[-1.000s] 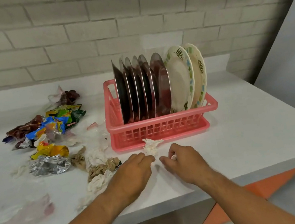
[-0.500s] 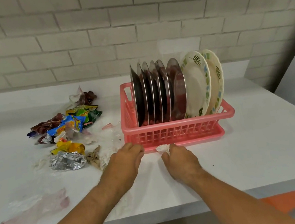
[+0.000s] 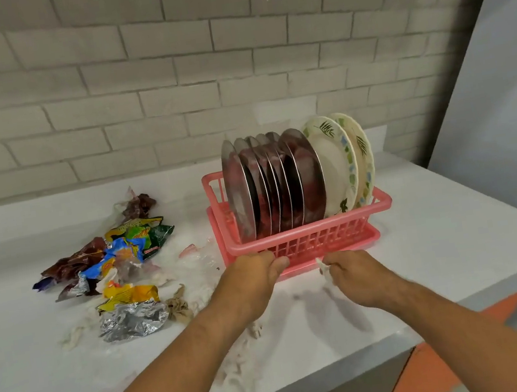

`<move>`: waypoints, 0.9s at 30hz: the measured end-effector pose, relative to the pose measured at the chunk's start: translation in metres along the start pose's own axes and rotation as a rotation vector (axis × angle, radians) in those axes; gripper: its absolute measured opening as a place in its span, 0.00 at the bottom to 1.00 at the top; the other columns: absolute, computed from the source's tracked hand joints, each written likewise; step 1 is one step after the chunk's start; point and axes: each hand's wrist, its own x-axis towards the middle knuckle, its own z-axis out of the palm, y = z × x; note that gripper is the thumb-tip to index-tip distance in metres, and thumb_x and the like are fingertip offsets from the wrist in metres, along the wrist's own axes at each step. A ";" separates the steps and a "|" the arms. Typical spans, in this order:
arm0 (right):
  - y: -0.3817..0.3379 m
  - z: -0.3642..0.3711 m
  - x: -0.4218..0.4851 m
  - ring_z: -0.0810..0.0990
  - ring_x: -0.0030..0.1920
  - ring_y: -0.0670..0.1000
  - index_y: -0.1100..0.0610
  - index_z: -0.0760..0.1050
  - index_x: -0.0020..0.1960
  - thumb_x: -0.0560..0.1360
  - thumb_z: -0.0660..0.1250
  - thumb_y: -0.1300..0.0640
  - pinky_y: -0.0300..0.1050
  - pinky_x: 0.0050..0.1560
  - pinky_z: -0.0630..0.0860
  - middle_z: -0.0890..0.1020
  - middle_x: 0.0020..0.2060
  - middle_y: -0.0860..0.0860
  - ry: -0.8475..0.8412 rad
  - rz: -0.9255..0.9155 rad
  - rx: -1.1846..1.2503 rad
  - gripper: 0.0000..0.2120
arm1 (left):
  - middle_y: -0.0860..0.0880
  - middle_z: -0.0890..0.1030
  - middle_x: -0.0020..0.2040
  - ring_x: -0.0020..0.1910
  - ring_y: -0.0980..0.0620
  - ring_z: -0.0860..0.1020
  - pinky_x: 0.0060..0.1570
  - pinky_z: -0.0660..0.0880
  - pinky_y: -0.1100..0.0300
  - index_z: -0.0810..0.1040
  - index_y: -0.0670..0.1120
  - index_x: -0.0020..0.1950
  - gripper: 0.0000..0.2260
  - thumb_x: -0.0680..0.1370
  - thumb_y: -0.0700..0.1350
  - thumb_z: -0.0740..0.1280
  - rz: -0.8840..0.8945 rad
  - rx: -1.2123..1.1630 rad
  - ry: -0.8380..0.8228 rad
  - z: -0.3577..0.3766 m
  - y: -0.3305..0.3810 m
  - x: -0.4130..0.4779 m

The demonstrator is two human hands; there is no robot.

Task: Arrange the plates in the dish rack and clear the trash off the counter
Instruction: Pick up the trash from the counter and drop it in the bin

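My right fingers (image 3: 330, 267) are pinched closed on a small crumpled scrap of white tissue (image 3: 321, 264), held just near the front wall of the pink plastic slatted dish rack (image 3: 309, 238). My left hand (image 3: 255, 279) lies curled with its fingertips against the rack's near left corner; whether it grips anything I cannot tell. The rack stands on the white stone counter (image 3: 439, 237), holding a row of upright round steel plates (image 3: 276, 181) and, at the right end, two cream leaf-patterned plates (image 3: 342, 160). To the left lie crumpled coloured snack wrappers (image 3: 125, 251), a ball of silver foil (image 3: 131, 320) and torn white tissue bits (image 3: 237, 361).
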 end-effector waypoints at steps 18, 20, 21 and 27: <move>-0.002 -0.014 -0.076 0.78 0.29 0.46 0.55 0.79 0.46 0.80 0.60 0.52 0.38 0.29 0.75 0.81 0.40 0.51 0.112 0.111 0.270 0.11 | 0.53 0.76 0.35 0.34 0.55 0.75 0.33 0.69 0.62 0.72 0.51 0.39 0.14 0.82 0.52 0.55 0.076 -0.070 0.144 0.004 0.043 -0.045; 0.007 -0.019 -0.091 0.73 0.29 0.45 0.55 0.78 0.42 0.80 0.62 0.49 0.38 0.30 0.72 0.78 0.34 0.49 0.133 0.039 0.233 0.13 | 0.52 0.78 0.35 0.34 0.53 0.77 0.36 0.76 0.55 0.76 0.48 0.41 0.12 0.82 0.50 0.59 0.036 -0.083 0.100 0.017 0.057 -0.053; 0.013 -0.020 -0.099 0.70 0.29 0.46 0.56 0.74 0.37 0.78 0.63 0.44 0.41 0.31 0.71 0.74 0.30 0.48 0.156 0.007 0.182 0.18 | 0.52 0.79 0.35 0.34 0.53 0.77 0.38 0.78 0.53 0.78 0.48 0.42 0.12 0.81 0.50 0.60 0.016 -0.089 0.069 0.025 0.064 -0.058; 0.072 0.005 -0.145 0.67 0.26 0.44 0.51 0.62 0.27 0.81 0.52 0.41 0.40 0.34 0.63 0.67 0.22 0.45 0.178 -0.022 0.232 0.26 | 0.52 0.70 0.25 0.26 0.54 0.69 0.32 0.67 0.56 0.68 0.49 0.28 0.25 0.78 0.63 0.56 0.046 0.030 -0.028 0.089 0.096 -0.099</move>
